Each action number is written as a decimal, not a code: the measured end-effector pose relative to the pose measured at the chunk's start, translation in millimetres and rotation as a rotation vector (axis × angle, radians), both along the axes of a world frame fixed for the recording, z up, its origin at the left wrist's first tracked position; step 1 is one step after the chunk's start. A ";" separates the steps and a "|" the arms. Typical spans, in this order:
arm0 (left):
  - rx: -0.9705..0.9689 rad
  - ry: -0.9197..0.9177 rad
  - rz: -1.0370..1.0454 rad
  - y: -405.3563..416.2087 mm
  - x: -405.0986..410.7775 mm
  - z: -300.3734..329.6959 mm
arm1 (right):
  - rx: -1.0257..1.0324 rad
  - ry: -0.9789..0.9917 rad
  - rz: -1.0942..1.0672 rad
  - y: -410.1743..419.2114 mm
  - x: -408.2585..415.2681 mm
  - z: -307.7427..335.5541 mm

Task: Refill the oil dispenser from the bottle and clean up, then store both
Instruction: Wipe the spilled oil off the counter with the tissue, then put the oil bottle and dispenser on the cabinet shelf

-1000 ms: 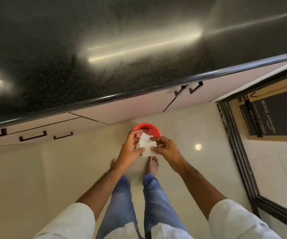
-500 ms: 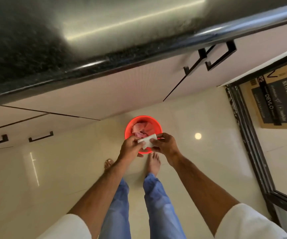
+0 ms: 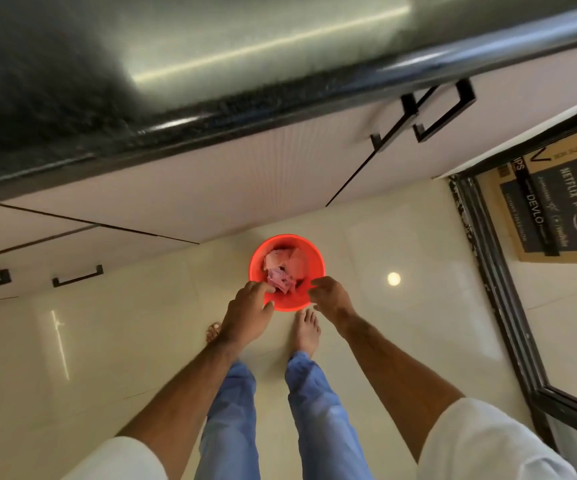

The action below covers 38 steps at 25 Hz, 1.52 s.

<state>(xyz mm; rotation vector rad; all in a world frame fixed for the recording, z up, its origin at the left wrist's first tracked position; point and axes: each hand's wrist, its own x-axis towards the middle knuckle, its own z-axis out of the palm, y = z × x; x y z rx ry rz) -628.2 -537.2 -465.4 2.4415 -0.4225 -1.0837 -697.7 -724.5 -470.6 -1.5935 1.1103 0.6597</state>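
A red bin [image 3: 309,255] stands on the floor in front of my feet, holding crumpled paper [image 3: 280,271]. A pale blurred tissue [image 3: 296,266] is dropping inside it. My left hand [image 3: 247,313] hovers over the bin's near left rim with fingers loose and empty. My right hand [image 3: 332,297] hovers at the near right rim, fingers apart and empty. The oil dispenser and the bottle are not in view.
The black granite counter [image 3: 211,112] runs across the top, with pale cabinet doors and black handles [image 3: 443,112] beneath. A dark door frame [image 3: 501,289] and a cardboard box [image 3: 557,209] lie to the right. Glossy cream floor tiles [image 3: 89,341] surround the bin.
Both hands held a white tissue over the bin; they have now parted and let it go, and it falls into the bin. The view tilted further down.
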 end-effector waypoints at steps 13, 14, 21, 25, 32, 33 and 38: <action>0.105 -0.667 -0.471 0.9 19.9 272.1 | -0.672 -0.506 0.914 2.5 17.8 290.3; 0.088 -0.701 -0.455 1.1 21.5 290.0 | -0.709 -0.550 0.922 3.7 19.6 307.0; -0.048 -0.968 -0.345 -12.2 78.1 402.5 | -0.933 -0.826 0.891 -9.9 77.2 420.7; -0.061 -1.215 -0.293 -27.6 143.8 493.7 | -1.112 -1.018 0.818 -27.9 148.2 511.3; -0.107 -1.513 -0.188 -53.6 240.5 638.7 | -1.351 -1.175 0.746 -62.3 238.5 653.0; -0.097 -1.546 -0.179 -57.0 251.8 656.9 | -1.384 -1.185 0.736 -68.0 249.1 669.0; 0.005 -1.722 -0.130 -73.7 308.4 757.7 | -1.484 -1.279 0.626 -99.6 301.5 765.4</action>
